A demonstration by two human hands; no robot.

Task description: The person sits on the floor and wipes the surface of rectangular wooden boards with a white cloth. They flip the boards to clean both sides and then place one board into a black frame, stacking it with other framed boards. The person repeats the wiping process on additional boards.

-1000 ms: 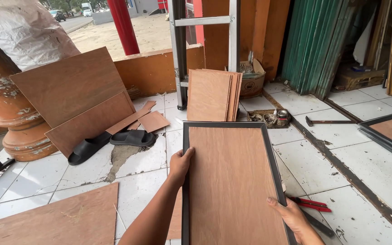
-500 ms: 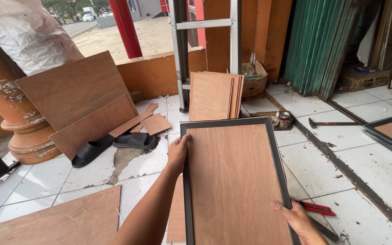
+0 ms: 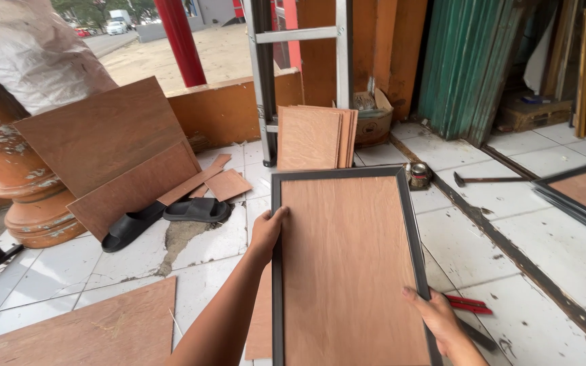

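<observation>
A dark-framed panel with a brown plywood back [image 3: 347, 257] lies tilted in front of me. My left hand [image 3: 268, 232] grips its left frame edge, thumb on the plywood. My right hand [image 3: 439, 318] holds the right frame edge lower down. Under the frame's left side a loose plywood sheet [image 3: 260, 318] sticks out. Red-handled pliers [image 3: 468, 304] lie on the tiles just right of my right hand.
Plywood sheets [image 3: 315, 137] lean against a ladder [image 3: 266, 74]. Large boards [image 3: 113, 149] lean by a pillar [image 3: 28, 196], black sandals [image 3: 164, 217] beside them. A hammer [image 3: 486, 180] and a small tin [image 3: 417, 174] lie on the tiles. Another frame [image 3: 581, 193] sits right. Plywood [image 3: 96, 332] lies lower left.
The view has shifted slightly and the frame sits a little lower and closer. Both hands keep their hold on the frame edges.
</observation>
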